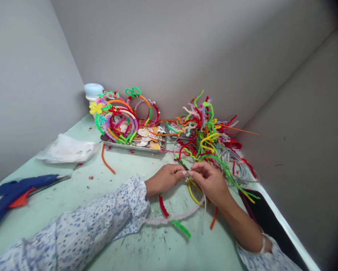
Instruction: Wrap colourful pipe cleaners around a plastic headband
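My left hand [166, 178] and my right hand [210, 181] meet over the table, with thumbs and fingertips pinched close together. Between them is a thin grey wire [204, 216], one end hanging down below my right hand. Fingers cover the part being gripped. A small dark object [183, 164] shows just behind the fingertips; its kind is unclear. Beneath the hands lie a pale pink pipe cleaner [176, 217], a red and green pipe cleaner [180, 227], a yellow loop [194, 192] and a short orange pipe cleaner [214, 218].
A metal tray [135, 146] holds shell-like pieces and several pipe-cleaner headbands [121, 120]. Behind my right hand rises a tangled pipe-cleaner pile [203, 124] beside coiled grey wire [236, 165]. Blue-handled scissors [25, 186], a white plastic bag [67, 148] and a blue-lidded container [93, 90] are leftward.
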`<state>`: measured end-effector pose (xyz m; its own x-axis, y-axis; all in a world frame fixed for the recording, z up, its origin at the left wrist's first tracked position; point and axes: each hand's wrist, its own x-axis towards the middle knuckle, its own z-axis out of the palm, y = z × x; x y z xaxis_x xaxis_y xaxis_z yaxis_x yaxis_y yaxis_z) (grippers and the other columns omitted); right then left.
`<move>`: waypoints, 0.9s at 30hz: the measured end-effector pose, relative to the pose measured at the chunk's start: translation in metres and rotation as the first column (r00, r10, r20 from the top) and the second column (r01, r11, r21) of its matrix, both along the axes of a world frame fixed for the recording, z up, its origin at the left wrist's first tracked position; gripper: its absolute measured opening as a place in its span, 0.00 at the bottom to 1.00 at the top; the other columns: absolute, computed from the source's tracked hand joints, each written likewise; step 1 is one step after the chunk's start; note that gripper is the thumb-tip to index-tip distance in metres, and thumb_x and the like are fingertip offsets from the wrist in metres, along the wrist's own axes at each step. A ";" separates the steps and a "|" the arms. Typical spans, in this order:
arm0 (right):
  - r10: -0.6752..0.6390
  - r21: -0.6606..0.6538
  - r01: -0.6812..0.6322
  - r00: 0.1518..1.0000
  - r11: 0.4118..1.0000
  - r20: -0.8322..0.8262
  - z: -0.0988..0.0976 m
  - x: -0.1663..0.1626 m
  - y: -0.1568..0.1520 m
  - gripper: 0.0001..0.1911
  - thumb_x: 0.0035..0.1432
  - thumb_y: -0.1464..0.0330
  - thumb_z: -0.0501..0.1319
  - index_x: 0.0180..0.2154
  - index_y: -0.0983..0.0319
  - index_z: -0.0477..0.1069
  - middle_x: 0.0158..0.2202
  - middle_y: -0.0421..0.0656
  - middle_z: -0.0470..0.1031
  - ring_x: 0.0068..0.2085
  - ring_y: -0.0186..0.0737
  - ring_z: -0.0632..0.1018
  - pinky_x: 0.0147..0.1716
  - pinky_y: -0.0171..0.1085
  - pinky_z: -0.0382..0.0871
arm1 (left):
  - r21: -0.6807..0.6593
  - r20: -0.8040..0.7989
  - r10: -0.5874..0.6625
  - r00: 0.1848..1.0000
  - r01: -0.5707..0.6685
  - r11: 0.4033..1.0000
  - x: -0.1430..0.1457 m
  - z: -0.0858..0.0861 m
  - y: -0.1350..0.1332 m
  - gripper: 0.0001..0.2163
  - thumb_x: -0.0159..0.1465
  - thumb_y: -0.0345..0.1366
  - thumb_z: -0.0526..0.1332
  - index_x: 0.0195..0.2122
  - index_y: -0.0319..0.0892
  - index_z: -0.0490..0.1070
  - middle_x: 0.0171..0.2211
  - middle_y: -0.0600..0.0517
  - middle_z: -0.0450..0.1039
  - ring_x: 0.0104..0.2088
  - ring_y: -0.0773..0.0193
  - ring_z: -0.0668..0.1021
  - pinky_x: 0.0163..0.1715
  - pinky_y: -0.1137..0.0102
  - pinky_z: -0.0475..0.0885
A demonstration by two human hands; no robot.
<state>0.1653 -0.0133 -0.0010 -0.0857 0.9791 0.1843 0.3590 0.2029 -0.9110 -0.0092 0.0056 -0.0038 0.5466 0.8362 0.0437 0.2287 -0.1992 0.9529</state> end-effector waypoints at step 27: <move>0.020 0.149 -0.171 0.720 0.974 0.693 0.048 0.005 -0.018 0.17 0.56 0.69 0.56 0.48 0.55 0.66 0.35 0.39 0.76 0.31 0.36 0.76 0.27 0.32 0.65 | 0.026 0.082 0.348 0.934 -0.351 0.936 0.003 -0.009 0.001 0.13 0.61 0.42 0.51 0.25 0.40 0.65 0.18 0.58 0.58 0.21 0.70 0.62 0.23 0.75 0.57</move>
